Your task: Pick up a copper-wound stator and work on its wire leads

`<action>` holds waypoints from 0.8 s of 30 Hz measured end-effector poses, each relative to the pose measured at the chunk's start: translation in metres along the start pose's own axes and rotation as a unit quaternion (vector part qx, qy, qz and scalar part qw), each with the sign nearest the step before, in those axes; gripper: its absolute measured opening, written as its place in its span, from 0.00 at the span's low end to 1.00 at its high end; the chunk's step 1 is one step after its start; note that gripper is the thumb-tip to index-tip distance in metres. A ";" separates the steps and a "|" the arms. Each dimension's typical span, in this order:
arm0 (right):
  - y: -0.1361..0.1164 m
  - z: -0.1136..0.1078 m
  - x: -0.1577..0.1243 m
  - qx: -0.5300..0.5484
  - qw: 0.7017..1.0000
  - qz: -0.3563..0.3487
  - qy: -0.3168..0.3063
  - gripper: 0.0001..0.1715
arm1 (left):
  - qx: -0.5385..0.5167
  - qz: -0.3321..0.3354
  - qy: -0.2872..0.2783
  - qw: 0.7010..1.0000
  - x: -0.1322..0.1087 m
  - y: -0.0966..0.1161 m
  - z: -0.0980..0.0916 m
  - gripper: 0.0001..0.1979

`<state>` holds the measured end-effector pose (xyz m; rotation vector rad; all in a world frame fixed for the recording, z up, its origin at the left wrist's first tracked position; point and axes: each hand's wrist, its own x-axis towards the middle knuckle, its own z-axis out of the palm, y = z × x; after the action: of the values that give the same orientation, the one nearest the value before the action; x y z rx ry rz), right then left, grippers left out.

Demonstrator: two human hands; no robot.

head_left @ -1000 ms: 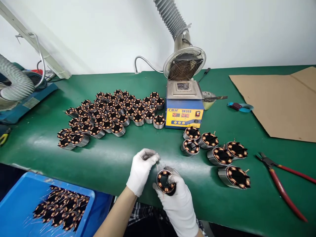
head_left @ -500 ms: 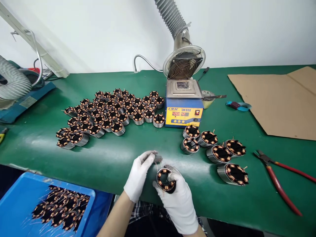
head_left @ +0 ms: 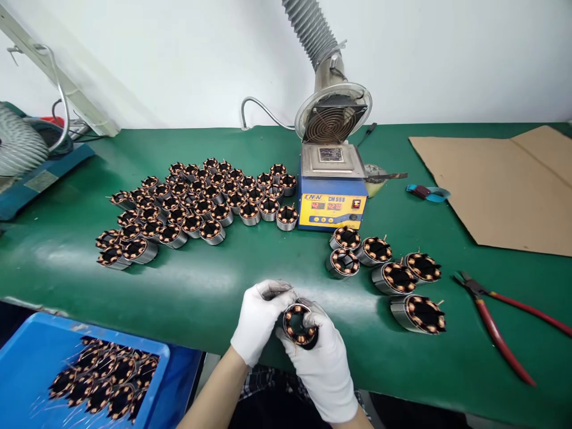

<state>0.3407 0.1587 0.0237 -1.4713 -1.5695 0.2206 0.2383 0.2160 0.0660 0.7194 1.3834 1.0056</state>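
Note:
Both my hands wear white gloves near the front edge of the green table [head_left: 223, 280]. My right hand [head_left: 324, 363] is closed around a round motor stator [head_left: 298, 325] with copper windings, its thumb across the top. My left hand [head_left: 259, 316] pinches at the stator's upper left rim, fingertips together on what look like thin wire ends. A large group of several stators [head_left: 196, 205] lies to the left of a blue and yellow solder pot [head_left: 333, 190]. Several more stators [head_left: 393, 277] lie to the right of my hands.
A fume extractor hose and fan [head_left: 333, 113] stands behind the solder pot. Red-handled pliers [head_left: 496, 325] lie at the right, cardboard [head_left: 504, 185] at the back right. A blue bin [head_left: 31, 363] of stators sits below the table's front left. Blue equipment [head_left: 36, 173] is at the far left.
My left hand has come in closer to the stator's rim, after pulling slightly away half a second ago. The right hand keeps the stator in the same place.

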 end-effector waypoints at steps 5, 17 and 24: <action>0.000 -0.001 -0.001 -0.021 1.000 -0.016 0.000 0.13 | 0.072 0.066 -0.089 0.991 0.002 0.003 -0.015 0.13; 0.006 0.002 -0.006 -0.017 0.999 -0.021 0.018 0.16 | 0.123 0.091 -0.114 0.982 0.008 0.000 -0.020 0.17; 0.011 0.003 -0.011 -0.010 0.997 0.072 -0.003 0.27 | 0.384 0.285 -0.016 0.878 -0.009 -0.020 -0.058 0.11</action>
<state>0.3446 0.1537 0.0091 -1.6024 -1.4763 0.2937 0.1852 0.1912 0.0468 1.8116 1.5771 0.8458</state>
